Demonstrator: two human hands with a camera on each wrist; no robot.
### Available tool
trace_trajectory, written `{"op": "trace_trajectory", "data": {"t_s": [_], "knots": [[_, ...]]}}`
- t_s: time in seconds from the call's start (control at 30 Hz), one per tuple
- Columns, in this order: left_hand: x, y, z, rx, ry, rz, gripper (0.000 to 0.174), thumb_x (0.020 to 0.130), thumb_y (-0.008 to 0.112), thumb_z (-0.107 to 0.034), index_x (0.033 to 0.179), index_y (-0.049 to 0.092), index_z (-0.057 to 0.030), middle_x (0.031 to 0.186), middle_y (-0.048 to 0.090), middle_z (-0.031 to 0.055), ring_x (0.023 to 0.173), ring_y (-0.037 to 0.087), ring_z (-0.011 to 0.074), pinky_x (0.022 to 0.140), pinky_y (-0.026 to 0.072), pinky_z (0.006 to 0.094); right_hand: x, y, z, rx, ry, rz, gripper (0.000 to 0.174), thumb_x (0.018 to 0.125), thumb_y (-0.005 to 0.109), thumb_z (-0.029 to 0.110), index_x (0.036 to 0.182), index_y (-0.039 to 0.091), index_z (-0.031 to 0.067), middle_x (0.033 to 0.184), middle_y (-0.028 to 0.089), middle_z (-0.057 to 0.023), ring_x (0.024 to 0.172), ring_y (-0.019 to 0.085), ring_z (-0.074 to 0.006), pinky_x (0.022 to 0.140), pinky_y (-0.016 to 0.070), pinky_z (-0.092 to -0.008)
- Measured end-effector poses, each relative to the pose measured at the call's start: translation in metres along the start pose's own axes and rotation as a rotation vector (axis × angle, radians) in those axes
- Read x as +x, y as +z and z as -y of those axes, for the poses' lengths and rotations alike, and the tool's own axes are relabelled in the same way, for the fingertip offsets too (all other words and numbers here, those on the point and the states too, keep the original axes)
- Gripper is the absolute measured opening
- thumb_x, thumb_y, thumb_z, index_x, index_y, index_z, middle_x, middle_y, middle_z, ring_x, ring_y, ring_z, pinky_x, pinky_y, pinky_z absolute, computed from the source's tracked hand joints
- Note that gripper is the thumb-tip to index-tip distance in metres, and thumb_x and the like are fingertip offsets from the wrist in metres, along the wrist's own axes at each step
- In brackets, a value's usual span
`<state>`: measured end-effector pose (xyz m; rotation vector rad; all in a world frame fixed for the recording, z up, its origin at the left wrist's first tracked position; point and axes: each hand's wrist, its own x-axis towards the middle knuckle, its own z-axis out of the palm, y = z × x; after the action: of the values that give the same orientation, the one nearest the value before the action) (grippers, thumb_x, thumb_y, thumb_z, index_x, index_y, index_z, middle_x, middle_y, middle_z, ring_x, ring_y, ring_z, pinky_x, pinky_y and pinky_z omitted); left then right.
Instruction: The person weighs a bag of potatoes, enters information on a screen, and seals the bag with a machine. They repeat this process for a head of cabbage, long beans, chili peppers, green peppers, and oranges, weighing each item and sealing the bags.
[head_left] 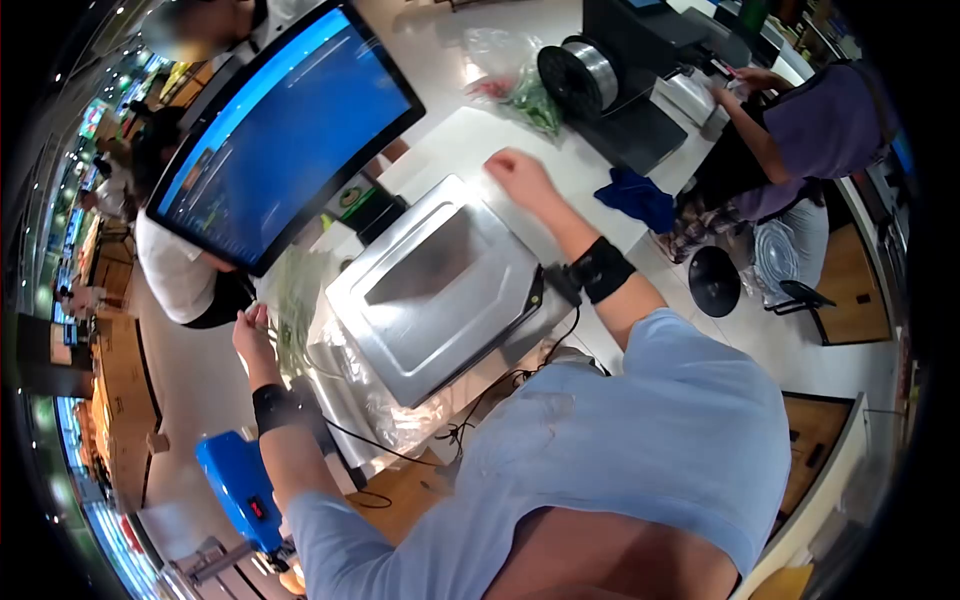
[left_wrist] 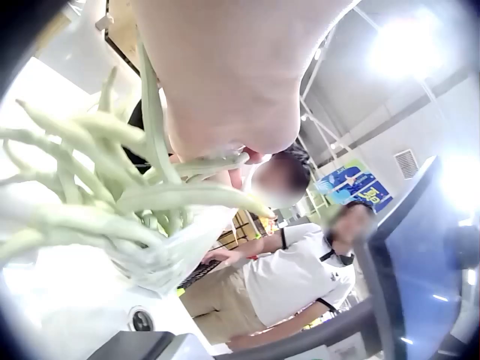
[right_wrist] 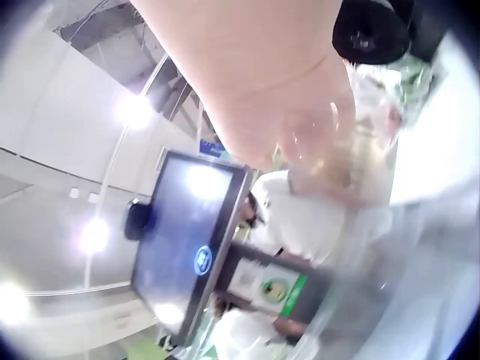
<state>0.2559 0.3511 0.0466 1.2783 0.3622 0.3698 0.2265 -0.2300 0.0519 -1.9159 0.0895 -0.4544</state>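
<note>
Long green beans [head_left: 292, 305] [left_wrist: 97, 172] in a clear plastic bag [left_wrist: 161, 255] stand at the left of the steel weighing tray [head_left: 440, 290]. The left hand [head_left: 254, 335] [left_wrist: 232, 82] is at the bag's far left, its fingers curled at the beans and bag; the exact grip is partly hidden in the left wrist view. Beyond the tray's upper right edge, the right hand [head_left: 522, 178] [right_wrist: 277, 90] hangs over the white counter [head_left: 450, 145], fingers curled, with nothing visible in them.
A large monitor [head_left: 290, 140] stands behind the tray. Farther right are a black film spool [head_left: 580, 78], a bag of green and red produce [head_left: 530, 100] and a blue cloth [head_left: 637, 198]. Cables [head_left: 470, 425] lie by the near edge. Several people stand around.
</note>
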Motion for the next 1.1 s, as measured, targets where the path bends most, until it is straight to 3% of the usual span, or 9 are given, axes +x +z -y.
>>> {"op": "trace_trajectory", "data": {"t_s": [0.1,0.23,0.33,0.47,0.6,0.67,0.97,1.03,1.1], "knots": [[0.01,-0.017,0.042,0.09,-0.102,-0.098,0.036,0.099,0.041,-0.02,0.099,0.053,0.0131,0.102,0.062,0.0217,0.092,0.065,0.0321,0.081,0.055,0.0352,0.056,-0.048,-0.049,-0.139,0.053,-0.131,0.029,0.081,0.067,0.028,0.088,0.067,0.0006,0.083,0.068,-0.0157,0.079,0.066,-0.0278,0.073,0.0504,-0.0353],[-0.013,-0.032,0.078,0.53,-0.219,-0.229,0.036,0.097,0.044,-0.027,0.093,0.057,0.0066,0.081,0.064,0.015,0.068,0.066,0.0232,0.053,0.0481,0.0303,0.121,-0.07,-0.102,-0.313,0.159,-0.087,0.033,0.079,0.067,0.03,0.092,0.066,0.0003,0.091,0.066,-0.0185,0.089,0.065,-0.0311,0.078,0.0501,-0.0369],[-0.017,-0.048,0.091,0.898,-0.324,-0.197,0.035,0.094,0.046,-0.028,0.084,0.06,0.003,0.076,0.064,0.012,0.056,0.059,0.0186,0.047,0.0435,0.0312,0.164,-0.069,-0.112,-0.474,0.116,-0.184,0.045,0.078,0.067,0.029,0.112,0.059,0.0009,0.116,0.055,-0.0233,0.109,0.055,-0.0373,0.091,0.0462,-0.0405],[-0.044,-0.041,0.09,1.43,-0.051,-0.123,0.043,0.093,0.049,-0.034,0.081,0.06,0.0062,0.076,0.065,0.0187,0.064,0.061,0.034,0.062,0.0463,0.0446,0.23,-0.044,-0.097,-0.504,0.064,-0.352,0.073,0.075,0.071,0.027,0.134,0.04,-0.0014,0.132,0.04,-0.0253,0.106,0.056,-0.0399,0.09,0.0474,-0.0423],[-0.075,-0.013,0.085,1.516,0.095,-0.304,0.048,0.091,0.053,-0.04,0.104,0.06,0.0052,0.101,0.063,0.0229,0.095,0.059,0.0401,0.082,0.0461,0.0466,0.241,-0.017,-0.06,-0.514,0.337,-0.438,0.073,0.073,0.072,0.038,0.126,0.045,-0.005,0.122,0.049,-0.0282,0.103,0.058,-0.0409,0.086,0.0495,-0.0434],[-0.087,0.001,0.076,1.609,0.01,-0.354,0.058,0.09,0.055,-0.044,0.126,0.05,0.0009,0.125,0.053,0.0226,0.117,0.051,0.0386,0.095,0.0431,0.0458,0.224,-0.021,-0.082,-0.507,0.291,-0.171,0.069,0.076,0.071,0.041,0.124,0.047,-0.003,0.119,0.051,-0.0257,0.1,0.059,-0.0417,0.084,0.0504,-0.0453],[-0.107,-0.017,0.077,1.554,-0.017,-0.391,0.059,0.09,0.054,-0.043,0.126,0.048,0.0043,0.124,0.05,0.0292,0.115,0.049,0.0424,0.098,0.0397,0.0457,0.17,-0.009,-0.087,-0.564,0.171,-0.013,0.044,0.081,0.065,0.035,0.108,0.06,0.0008,0.116,0.056,-0.0215,0.098,0.06,-0.0399,0.083,0.0495,-0.0461],[-0.113,-0.01,0.068,1.542,0.003,-0.413,0.059,0.09,0.054,-0.041,0.126,0.048,0.0056,0.123,0.051,0.0297,0.116,0.049,0.043,0.099,0.0394,0.0457,0.198,-0.002,-0.095,-0.397,-0.164,-0.237,0.041,0.081,0.064,0.03,0.111,0.059,0.0018,0.124,0.051,-0.0217,0.099,0.059,-0.0404,0.083,0.0499,-0.0456],[-0.113,-0.017,0.067,1.578,0.072,-0.441,0.059,0.09,0.056,-0.04,0.125,0.049,0.0065,0.123,0.052,0.03,0.116,0.049,0.0431,0.099,0.0392,0.0457,0.231,-0.003,-0.074,-0.473,-0.075,-0.293,0.046,0.081,0.064,0.025,0.12,0.054,0.0025,0.137,0.041,-0.0218,0.103,0.059,-0.0395,0.084,0.0505,-0.0444]]}}
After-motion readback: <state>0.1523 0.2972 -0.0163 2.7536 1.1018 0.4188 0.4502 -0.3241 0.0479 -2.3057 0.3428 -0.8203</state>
